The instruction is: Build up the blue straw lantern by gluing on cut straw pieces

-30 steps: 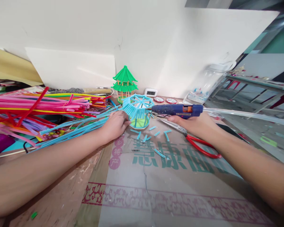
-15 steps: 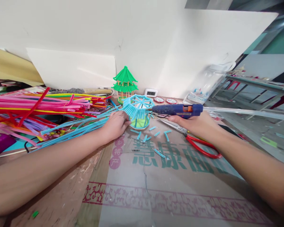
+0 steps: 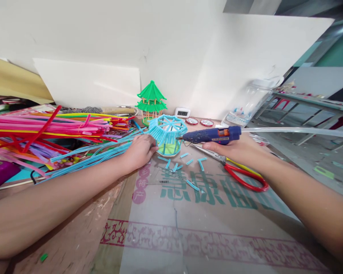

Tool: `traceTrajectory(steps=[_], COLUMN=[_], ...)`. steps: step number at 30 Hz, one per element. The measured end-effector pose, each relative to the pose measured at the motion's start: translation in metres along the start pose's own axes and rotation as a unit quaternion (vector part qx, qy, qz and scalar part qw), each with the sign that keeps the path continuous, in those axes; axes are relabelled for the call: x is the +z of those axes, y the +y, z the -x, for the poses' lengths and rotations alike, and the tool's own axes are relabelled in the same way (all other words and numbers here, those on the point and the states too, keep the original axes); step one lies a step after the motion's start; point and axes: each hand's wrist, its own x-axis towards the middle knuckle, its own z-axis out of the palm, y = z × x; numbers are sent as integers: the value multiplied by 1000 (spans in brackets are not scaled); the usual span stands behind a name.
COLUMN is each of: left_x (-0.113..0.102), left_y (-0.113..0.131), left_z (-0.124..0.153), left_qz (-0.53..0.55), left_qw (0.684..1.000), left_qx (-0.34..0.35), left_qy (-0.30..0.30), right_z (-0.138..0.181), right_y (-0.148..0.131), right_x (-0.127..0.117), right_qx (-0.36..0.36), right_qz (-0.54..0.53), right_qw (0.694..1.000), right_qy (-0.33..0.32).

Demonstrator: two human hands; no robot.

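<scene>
A light-blue model pavilion [image 3: 171, 125] made of pipe cleaners stands in the middle on a green round base. My left hand [image 3: 141, 149] is closed at its left side, with curled fingertips against the model's edge; what lies inside the grip is partly hidden. Long blue pipe cleaners [image 3: 88, 156] pass beside and behind this hand. In my right hand [image 3: 231, 148] is a dark-blue hot glue gun [image 3: 205, 136], a clear glue stick [image 3: 297, 131] trailing from its back. The nozzle points left, at the roof's lower right edge. Short blue pieces [image 3: 189, 161] lie in front of the model.
Red-handled scissors [image 3: 246, 179] lie under my right wrist. A green pagoda model [image 3: 151, 99] stands behind, with a small white digital timer [image 3: 182, 112] and two round red-rimmed tins [image 3: 191, 121] nearby. Colourful pipe-cleaner bundles [image 3: 45, 127] cover the left. A clear jar [image 3: 244, 102] stands back right.
The glue gun has shifted slightly left and down, its nozzle now lower on the roof's right edge. My left hand and the model have hardly moved.
</scene>
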Motion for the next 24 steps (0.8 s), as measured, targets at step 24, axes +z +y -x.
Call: traceTrajectory(steps=[24], left_x=[1], left_y=[1], left_z=[-2], left_qz=[17], left_qw=[999], left_qx=[-24], left_qy=[-16], right_z=[-104], right_y=[52], right_x=[10], right_qx=[97], right_qz=[-41], right_qw=[993], right_qy=[59])
